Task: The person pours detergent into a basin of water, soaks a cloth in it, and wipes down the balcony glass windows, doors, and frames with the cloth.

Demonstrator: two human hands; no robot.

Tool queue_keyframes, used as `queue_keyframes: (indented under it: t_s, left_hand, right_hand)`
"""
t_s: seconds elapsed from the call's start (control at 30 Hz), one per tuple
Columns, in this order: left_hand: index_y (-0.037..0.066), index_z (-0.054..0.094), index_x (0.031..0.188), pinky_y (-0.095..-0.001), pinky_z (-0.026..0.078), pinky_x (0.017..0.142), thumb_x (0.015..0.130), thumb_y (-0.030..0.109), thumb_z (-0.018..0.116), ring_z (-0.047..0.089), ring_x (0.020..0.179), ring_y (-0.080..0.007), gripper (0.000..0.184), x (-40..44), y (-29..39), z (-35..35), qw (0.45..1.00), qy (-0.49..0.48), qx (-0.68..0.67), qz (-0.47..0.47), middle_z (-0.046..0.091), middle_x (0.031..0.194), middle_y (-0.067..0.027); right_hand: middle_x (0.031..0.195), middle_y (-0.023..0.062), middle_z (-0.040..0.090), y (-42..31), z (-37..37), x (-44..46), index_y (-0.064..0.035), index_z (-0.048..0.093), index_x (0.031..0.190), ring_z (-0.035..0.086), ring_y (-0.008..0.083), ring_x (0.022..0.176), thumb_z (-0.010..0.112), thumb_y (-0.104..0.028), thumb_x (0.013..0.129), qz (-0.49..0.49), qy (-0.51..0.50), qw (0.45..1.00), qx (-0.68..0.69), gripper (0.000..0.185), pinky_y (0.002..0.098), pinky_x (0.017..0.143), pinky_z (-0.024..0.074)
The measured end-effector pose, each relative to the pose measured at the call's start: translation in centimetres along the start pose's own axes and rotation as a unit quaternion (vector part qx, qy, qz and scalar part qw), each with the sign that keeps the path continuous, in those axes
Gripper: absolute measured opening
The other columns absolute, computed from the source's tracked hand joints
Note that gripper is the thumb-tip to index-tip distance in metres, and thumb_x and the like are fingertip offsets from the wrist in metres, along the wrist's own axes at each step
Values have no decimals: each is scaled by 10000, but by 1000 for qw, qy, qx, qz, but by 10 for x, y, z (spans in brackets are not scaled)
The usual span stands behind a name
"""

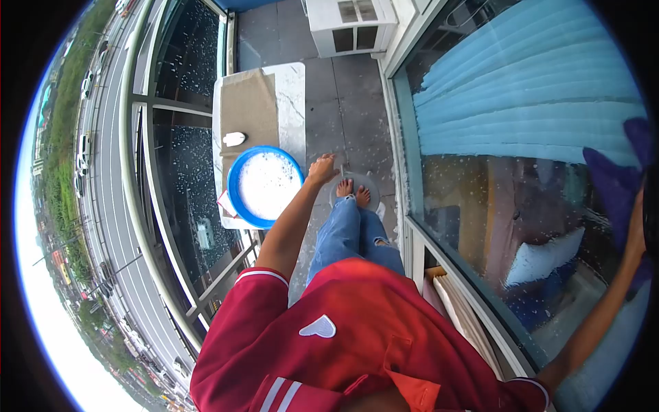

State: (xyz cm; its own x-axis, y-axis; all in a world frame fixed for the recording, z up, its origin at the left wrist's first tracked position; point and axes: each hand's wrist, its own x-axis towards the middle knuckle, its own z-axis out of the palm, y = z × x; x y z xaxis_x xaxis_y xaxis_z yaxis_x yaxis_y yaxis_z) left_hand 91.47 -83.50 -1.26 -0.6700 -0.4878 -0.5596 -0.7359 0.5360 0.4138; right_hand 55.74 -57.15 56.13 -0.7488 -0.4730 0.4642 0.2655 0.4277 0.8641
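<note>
My right hand [637,223] is pressed toward the large glass pane at the far right, closed on a purple cloth [611,185] that spreads over the wet glass. My left hand [322,169] hangs in front of me with its fingers curled in, and nothing shows in it. Beside it, a blue basin [232,196] full of white suds stands on a marble-patterned table [292,103]. A white brush-like object [234,139] lies on the brown cloth [250,103] behind the basin.
My bare feet are on a round grey stool [374,196] above grey floor tiles [326,103]. A railing [130,151] runs along the left, with a road far below. A white cabinet [350,27] stands ahead. Blue curtains [522,89] and a pillow [546,257] show behind the glass.
</note>
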Motion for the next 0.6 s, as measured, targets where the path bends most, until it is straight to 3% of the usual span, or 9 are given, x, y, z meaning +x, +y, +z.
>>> queue_keyframes:
  t_s: [0.03,0.1,0.17,0.27,0.37,0.43,0.5,0.6]
  left_hand:
    - [96,449,1239,-444,425,897,692,287,677,456,1142,-335,623,-4,-14,15,1000,-8,-1,-5,423,1301,-126]
    - [96,447,1241,-441,426,895,693,283,678,468,1127,-337,623,0,-46,41,1000,21,-6,-18,430,1294,-126]
    - [102,444,1246,-433,428,895,694,281,679,470,1122,-342,625,12,-62,62,999,32,-6,-12,429,1290,-142]
    - [107,443,1247,-424,427,899,695,279,679,475,1118,-335,625,28,-71,95,1000,8,-18,-20,426,1287,-160]
    - [102,442,1246,-427,417,905,681,295,690,469,1121,-342,646,63,-75,145,997,-4,-66,-28,418,1286,-189]
    - [91,419,1261,-425,405,914,665,326,700,453,1142,-345,699,91,-91,202,976,-14,-199,-90,410,1287,-208]
    - [52,330,1311,-419,371,948,665,376,699,403,1185,-368,811,113,-110,266,947,-2,-276,-163,395,1290,-234]
    - [-24,203,1341,-424,317,994,677,451,687,344,1223,-387,949,137,-150,374,930,57,-249,-266,366,1302,-259]
  right_hand:
    - [1371,69,353,-20,0,-25,-189,393,1321,369,341,1195,173,-421,920,-32,-85,995,48,513,573,936,276]
    - [1369,100,337,-56,50,-93,-222,331,1340,405,313,1173,312,-304,909,-68,-32,994,77,440,466,955,332]
    - [1396,131,278,-66,126,-154,-312,233,1374,395,309,1195,440,-200,891,-69,114,981,139,537,394,960,376]
    - [1372,163,311,-80,168,-245,-289,215,1383,425,385,1139,444,-205,887,24,-6,930,367,553,444,829,443]
    - [1303,197,393,-85,246,-329,-196,232,1384,445,399,1102,418,-233,905,-14,17,946,325,516,467,737,449]
    - [947,195,532,-96,272,-364,-59,480,1053,539,344,819,530,-234,843,5,-3,963,270,278,444,663,457]
    - [769,193,601,-123,289,-394,10,605,887,587,316,678,586,-235,811,28,-20,970,239,257,432,627,461]
    - [651,161,546,-158,306,-422,2,579,762,554,295,607,578,-190,811,67,-26,976,203,198,427,586,450]
